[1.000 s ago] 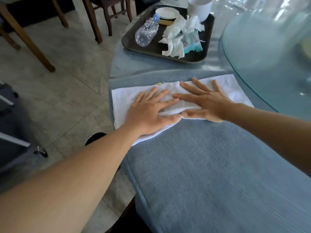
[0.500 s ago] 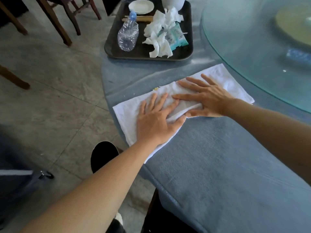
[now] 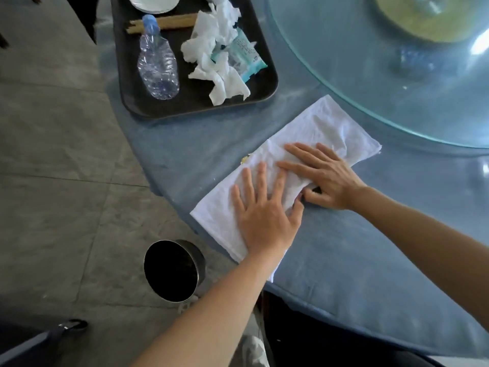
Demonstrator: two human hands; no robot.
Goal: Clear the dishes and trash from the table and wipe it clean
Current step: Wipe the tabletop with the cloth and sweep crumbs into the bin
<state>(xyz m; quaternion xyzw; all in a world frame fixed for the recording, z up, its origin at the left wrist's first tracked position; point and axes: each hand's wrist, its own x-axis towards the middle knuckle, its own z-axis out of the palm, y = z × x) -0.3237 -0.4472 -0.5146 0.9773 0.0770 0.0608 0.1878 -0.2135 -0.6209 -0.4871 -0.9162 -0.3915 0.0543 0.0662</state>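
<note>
Both palms flat, fingers spread: left hand (image 3: 264, 218), right hand (image 3: 324, 178) pressing white cloth (image 3: 317, 133). Cloth dragged nearer table (image 3: 344, 260) edge than second ago, crumbs (image 3: 245, 159) pushed ahead. Bin (image 3: 172, 271) below edge, probably sweep target.

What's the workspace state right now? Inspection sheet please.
Surface: round table under blue cloth; glass turntable in its middle.
Job's things: white cloth spread flat near the table edge; yellowish crumbs at its far edge.
Clutter: dark tray holding crushed bottle, chopsticks, crumpled napkins, wipes packet, white plate.
Grippers: left hand and right hand both flat, palms down on the cloth, fingers spread.
Cables: nothing seen.
Surroundings: tiled floor; dark bin standing beside the table.
</note>
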